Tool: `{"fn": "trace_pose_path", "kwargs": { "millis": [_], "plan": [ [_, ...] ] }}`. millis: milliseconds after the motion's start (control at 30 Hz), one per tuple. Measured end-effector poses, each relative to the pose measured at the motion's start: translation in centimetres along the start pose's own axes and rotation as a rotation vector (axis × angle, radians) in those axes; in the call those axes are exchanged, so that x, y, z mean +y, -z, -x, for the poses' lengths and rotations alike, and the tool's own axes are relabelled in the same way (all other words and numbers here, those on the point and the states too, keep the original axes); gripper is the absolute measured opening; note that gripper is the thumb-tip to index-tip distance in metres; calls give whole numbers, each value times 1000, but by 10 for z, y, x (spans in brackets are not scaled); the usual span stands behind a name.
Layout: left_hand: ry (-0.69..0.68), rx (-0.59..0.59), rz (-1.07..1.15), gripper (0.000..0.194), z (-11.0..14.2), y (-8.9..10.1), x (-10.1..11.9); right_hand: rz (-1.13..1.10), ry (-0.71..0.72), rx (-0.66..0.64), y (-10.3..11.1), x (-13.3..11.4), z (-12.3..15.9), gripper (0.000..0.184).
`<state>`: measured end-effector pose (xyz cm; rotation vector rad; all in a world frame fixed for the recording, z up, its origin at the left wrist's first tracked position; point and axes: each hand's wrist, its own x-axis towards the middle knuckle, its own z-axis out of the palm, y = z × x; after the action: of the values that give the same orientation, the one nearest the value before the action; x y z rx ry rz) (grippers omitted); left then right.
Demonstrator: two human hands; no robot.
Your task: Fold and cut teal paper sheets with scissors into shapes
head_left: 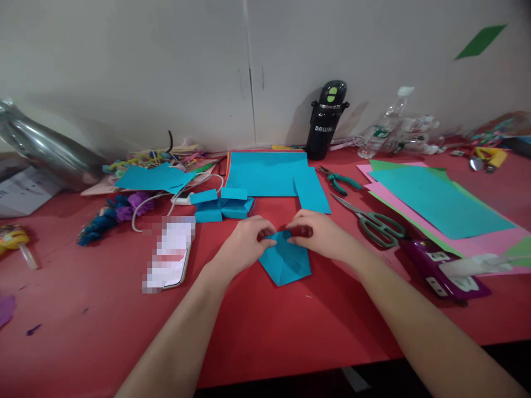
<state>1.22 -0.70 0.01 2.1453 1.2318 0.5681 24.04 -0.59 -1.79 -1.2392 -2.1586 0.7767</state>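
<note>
On the tabletop point(249, 342), the left hand point(245, 242) and right hand point(318, 233), nearly closed, pinch folded paper point(286, 266) at its far edge.

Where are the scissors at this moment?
In the head view, the scissors lie on the table, right of the right hand, between the pliers and the power strip.

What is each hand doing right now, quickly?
Left hand: closed, thumb and fingers pinching the folded blue paper at its far edge.
Right hand: closed too, pinching the same paper's far edge.
</note>
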Motion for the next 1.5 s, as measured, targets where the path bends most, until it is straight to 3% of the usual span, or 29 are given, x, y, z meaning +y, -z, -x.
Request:
{"fn": "trace_pose_path", "kwargs": {
  "millis": [233,333,500,1067,1333,1500],
  "plan": [
    [11,1,-3,8,0,-2,1,-43,-212,-9,0,-1,1,23],
    [-8,8,-8,10,0,-2,1,-92,-239,-22,0,-1,2,24],
    [-17,32,-5,11,0,-3,-1,-107,-237,15,1,-2,2,24],
    [-54,63,6,10,-1,-3,0,-360,-186,-35,-4,2,-1,25],
    [-60,74,5,4,0,-3,0,-283,-148,6,-6,-1,-2,9],
    [-94,82,-6,25,4,0,3,-216,-117,79,-3,-5,-2,6]
  ]
}}
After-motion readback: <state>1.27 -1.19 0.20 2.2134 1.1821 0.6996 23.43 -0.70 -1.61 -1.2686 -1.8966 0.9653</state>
